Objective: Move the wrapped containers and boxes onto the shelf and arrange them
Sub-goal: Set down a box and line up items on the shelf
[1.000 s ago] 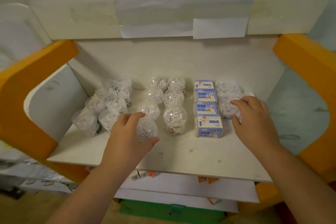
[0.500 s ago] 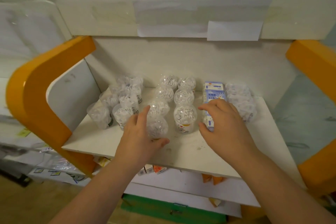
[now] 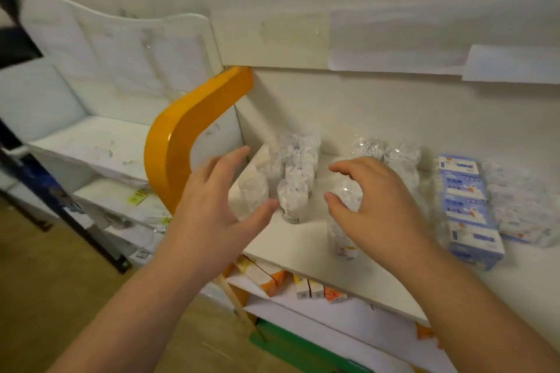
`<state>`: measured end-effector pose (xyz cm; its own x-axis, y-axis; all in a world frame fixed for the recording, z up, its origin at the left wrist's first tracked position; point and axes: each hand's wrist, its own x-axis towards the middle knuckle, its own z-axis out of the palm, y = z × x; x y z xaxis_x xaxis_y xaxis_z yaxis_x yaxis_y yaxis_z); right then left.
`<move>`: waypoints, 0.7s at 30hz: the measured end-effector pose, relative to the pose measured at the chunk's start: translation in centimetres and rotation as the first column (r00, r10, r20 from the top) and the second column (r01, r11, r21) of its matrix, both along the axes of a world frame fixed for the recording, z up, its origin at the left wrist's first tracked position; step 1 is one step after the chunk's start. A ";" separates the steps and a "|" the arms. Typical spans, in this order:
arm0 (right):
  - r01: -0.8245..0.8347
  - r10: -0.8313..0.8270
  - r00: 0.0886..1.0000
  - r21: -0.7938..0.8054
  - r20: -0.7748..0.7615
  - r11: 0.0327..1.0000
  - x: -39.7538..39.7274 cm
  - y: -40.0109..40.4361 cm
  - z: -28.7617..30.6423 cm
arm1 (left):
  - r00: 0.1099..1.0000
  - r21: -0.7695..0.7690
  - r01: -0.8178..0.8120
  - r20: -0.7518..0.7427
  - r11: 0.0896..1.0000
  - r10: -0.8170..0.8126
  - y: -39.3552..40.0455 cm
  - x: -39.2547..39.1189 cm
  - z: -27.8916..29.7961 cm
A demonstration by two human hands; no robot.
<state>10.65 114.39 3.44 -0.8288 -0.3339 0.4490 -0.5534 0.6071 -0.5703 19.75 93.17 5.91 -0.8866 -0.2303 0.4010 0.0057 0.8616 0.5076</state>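
Both hands hover over the white shelf (image 3: 306,247), amid rows of wrapped cups. The left hand (image 3: 212,209) is spread wide, fingers straight and thumb out to the right, holding nothing; it sits in front of the left cluster of cups (image 3: 291,169), its thumb tip just beside the near-left cup (image 3: 253,195) and near the cup (image 3: 293,201) at the front of that cluster. The right hand (image 3: 378,206) is arched with fingers curled downward over a cup (image 3: 345,221) in the middle group; whether the fingers actually grip it cannot be told, as the hand hides most of it. Two more cups (image 3: 386,153) stand at the far end of that group, against the back wall. To the right, a row of blue boxes (image 3: 468,209) runs from far to near, and just right of them lies a row of clear wrapped packs (image 3: 521,206), blurred. An orange side panel (image 3: 185,136) curves up at the shelf's left end. Below the shelf, small cartons (image 3: 315,289) lie on a lower shelf, and a green edge (image 3: 303,348) shows beneath.
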 end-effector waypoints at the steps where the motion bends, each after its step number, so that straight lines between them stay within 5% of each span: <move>1: -0.016 0.016 1.000 -0.003 -0.003 1.000 0.0 -1.2 0.5 | 0.999 0.005 -0.016 -0.035 1.000 0.016 -1.3 0.3 0.8; 9: -0.013 0.009 0.999 -0.083 -0.051 0.996 -1.1 -12.7 4.0 | 0.955 0.165 -0.151 -0.232 0.975 0.187 -15.3 0.4 3.5; 14: 0.068 -0.078 0.993 -0.114 -0.086 0.991 -2.6 -21.2 6.0 | 0.978 0.244 -0.098 -0.153 0.965 0.138 -24.2 -2.6 2.3; 21: 0.140 -0.156 0.976 -0.109 -0.155 0.984 -3.8 -29.3 8.1 | 0.999 0.074 0.001 -0.035 0.997 0.002 -31.9 -6.6 0.7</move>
<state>6.85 85.11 11.49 -0.7794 -0.1609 0.6056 -0.5513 0.6354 -0.5407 13.11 61.31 6.63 -0.8723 -0.2609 0.4136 0.0241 0.8218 0.5692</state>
